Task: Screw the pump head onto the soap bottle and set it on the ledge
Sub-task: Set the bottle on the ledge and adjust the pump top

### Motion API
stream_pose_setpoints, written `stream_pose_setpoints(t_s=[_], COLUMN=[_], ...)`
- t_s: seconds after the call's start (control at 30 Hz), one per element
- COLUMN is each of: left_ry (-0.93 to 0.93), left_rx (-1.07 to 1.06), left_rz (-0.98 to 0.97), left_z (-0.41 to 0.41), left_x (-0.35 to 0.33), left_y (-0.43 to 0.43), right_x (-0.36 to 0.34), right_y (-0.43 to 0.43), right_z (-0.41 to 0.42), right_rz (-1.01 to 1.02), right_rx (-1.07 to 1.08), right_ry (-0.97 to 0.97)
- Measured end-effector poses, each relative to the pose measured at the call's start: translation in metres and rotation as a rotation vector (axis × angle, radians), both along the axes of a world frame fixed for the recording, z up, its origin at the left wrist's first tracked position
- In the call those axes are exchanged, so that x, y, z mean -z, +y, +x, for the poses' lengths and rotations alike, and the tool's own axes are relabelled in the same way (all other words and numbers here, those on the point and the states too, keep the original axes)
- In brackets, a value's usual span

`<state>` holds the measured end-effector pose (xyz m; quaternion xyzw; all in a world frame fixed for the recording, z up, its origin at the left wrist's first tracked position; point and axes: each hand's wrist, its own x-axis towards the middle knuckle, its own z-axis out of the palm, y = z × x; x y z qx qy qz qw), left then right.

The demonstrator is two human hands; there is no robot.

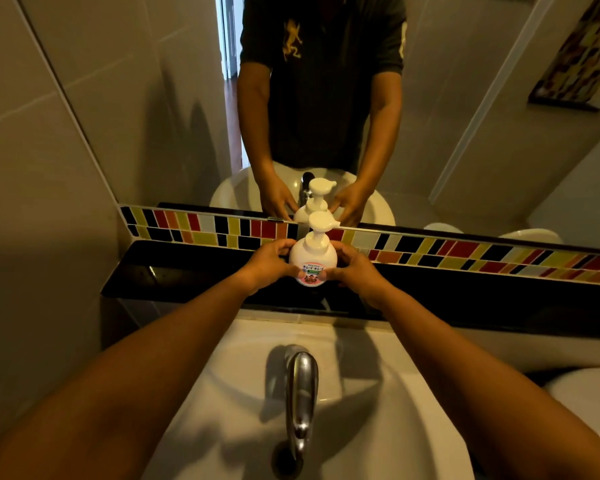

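Observation:
A round white soap bottle (312, 259) with a pink and green label stands upright on the glossy black ledge (174, 271). Its white pump head (321, 221) sits on top of the bottle, nozzle pointing right. My left hand (269, 263) cups the bottle's left side, and my right hand (355, 268) cups its right side, fingers touching the body. Both arms reach over the sink.
A chrome faucet (302, 396) rises from the white sink (378, 410) below the ledge. A strip of coloured tiles (465, 252) runs behind the ledge, under a mirror (326, 98) that reflects the person and the bottle. A grey wall (32, 202) closes the left side.

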<state>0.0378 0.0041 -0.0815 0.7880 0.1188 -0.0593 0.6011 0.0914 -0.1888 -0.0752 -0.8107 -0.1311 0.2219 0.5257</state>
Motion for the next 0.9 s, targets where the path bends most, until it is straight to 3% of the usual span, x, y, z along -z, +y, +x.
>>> stream_pose_setpoints(t_s=[0.2,0.57,0.9], left_ry=[0.012,0.031,0.017], left_rx=[0.02,0.019,0.012], left_rz=[0.008,0.013,0.057], left_z=[0.002,0.003,0.002], left_x=[0.0,0.0,0.0], left_y=[0.004,0.002,0.0], right_x=[-0.016,-0.066,-0.065], right_y=[-0.004,0.005,0.021], right_z=[-0.005,-0.007,-0.005], right_rz=[-0.068,-0.047,-0.058], right_rx=[-0.083,-0.022,0.031], right_ry=[-0.06,-0.372,-0.361])
